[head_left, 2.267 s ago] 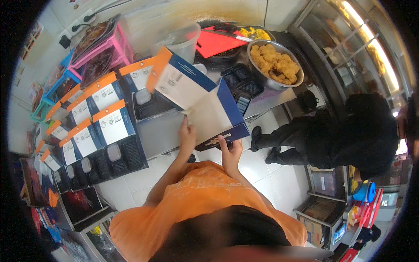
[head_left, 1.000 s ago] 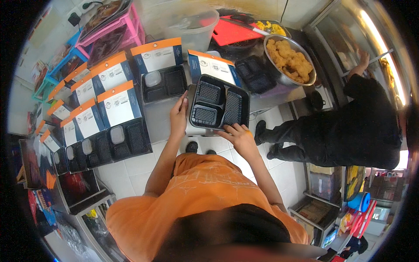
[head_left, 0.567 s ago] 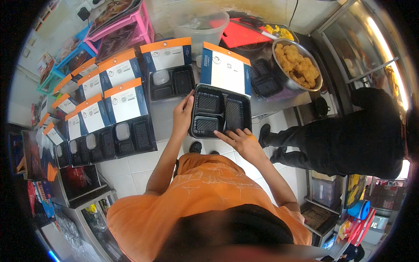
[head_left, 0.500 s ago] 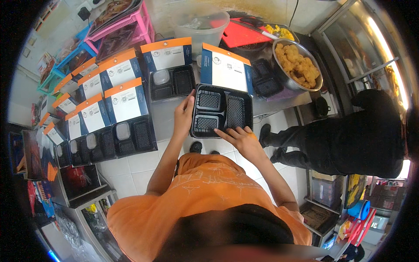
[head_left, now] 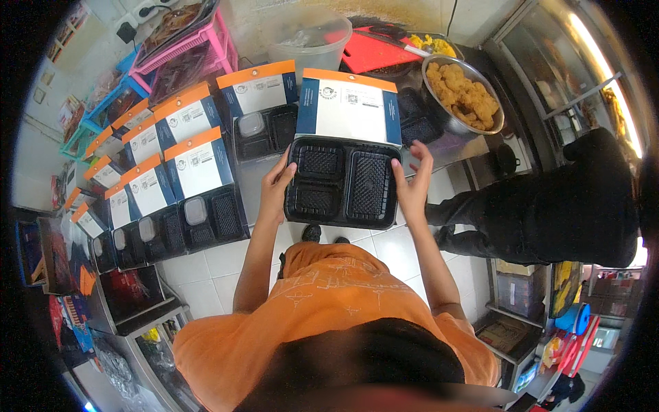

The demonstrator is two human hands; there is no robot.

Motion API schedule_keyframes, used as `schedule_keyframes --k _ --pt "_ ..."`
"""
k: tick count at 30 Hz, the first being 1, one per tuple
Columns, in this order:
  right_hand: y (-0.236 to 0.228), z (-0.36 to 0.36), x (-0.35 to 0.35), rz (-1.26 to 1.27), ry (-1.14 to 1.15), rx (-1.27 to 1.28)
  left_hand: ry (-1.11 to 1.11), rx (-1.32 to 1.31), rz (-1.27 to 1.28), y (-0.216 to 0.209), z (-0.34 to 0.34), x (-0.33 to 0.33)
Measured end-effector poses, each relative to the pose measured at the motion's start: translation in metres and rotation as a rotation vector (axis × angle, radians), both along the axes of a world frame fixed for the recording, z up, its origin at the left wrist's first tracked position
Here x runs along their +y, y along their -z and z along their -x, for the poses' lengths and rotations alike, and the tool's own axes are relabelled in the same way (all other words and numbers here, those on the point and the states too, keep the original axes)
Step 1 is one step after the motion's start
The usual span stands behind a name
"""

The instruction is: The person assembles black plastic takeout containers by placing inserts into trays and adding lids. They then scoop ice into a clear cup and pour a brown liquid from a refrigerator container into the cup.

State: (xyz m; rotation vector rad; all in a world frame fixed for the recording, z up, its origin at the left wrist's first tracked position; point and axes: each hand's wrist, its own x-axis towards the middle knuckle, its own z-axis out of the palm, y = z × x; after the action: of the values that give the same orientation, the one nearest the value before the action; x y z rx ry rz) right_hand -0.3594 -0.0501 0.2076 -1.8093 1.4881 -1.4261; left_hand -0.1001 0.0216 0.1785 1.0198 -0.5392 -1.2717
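1. We see a black plastic three-compartment tray [head_left: 344, 182] directly between the two hands, its single long compartment toward three o'clock and its two smaller ones toward nine.
2. A white cardboard lid with navy sides and an orange edge [head_left: 349, 106] stands along the tray's twelve o'clock side.
3. At the tray's nine o'clock, we find the left hand [head_left: 276, 185] pinching the rim: its thumb lies over the edge, and its fingers are partly hidden behind the side.
4. At three o'clock, the right hand [head_left: 413, 185] is spread, thumb against the rim, the other fingers raised and curved away from the tray.
5. Farther out at nine o'clock, we see rows of open orange, white and navy cardboard boxes [head_left: 145, 184], the nearer ones showing black trays; small lidded cups [head_left: 195, 211] sit in some of these.
6. Toward half past ten, another such open box [head_left: 257, 93] stands on the grey metal worktop [head_left: 248, 177].
7. Near two o'clock, we have a round silver metal bowl [head_left: 445, 113] full of golden fried pieces [head_left: 463, 96], with a spare black compartment tray [head_left: 415, 117] just beside it.
8. Just past twelve, a red chopping board [head_left: 371, 55] lies beyond the lid.
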Motion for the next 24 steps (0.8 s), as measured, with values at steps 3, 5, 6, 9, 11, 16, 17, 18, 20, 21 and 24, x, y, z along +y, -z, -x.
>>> schedule_keyframes --k 3,5,6,9,11,16,17,18,20,21,24 --pt "0.007 0.001 -0.01 -0.574 -0.213 -0.525 -0.009 -0.101 0.046 -0.005 0.003 0.004" --pt "0.013 0.005 -0.01 -0.624 -0.268 -0.605 -0.038 -0.15 0.022 -0.008 0.004 0.006" --pt "0.016 0.006 -0.009 -0.649 -0.291 -0.663 -0.048 -0.17 0.026 -0.009 0.005 0.007" --pt "0.028 0.007 -0.006 -0.526 -0.24 -0.463 -0.087 -0.277 -0.063 -0.012 0.01 0.013" --pt "0.032 0.006 -0.006 -0.433 -0.214 -0.378 -0.14 -0.214 -0.133 -0.013 0.014 0.014" --pt "0.033 0.006 -0.001 -0.387 -0.128 -0.326 -0.146 -0.407 -0.124 -0.005 0.02 0.015" --pt "0.034 0.005 0.001 -0.368 -0.086 -0.263 -0.153 -0.455 -0.092 -0.001 0.022 0.014" --pt "0.035 0.004 0.004 -0.314 -0.08 -0.236 -0.16 -0.505 -0.057 0.004 0.023 0.014" --pt "0.041 0.004 0.009 -0.312 -0.027 -0.179 -0.111 -0.469 -0.085 0.012 0.021 0.015" --pt "0.046 0.004 0.012 -0.359 0.002 -0.176 -0.09 -0.453 -0.1 0.015 0.02 0.017" --pt "0.065 0.004 0.019 -0.361 0.015 -0.146 -0.002 -0.392 -0.099 0.021 0.014 0.023"
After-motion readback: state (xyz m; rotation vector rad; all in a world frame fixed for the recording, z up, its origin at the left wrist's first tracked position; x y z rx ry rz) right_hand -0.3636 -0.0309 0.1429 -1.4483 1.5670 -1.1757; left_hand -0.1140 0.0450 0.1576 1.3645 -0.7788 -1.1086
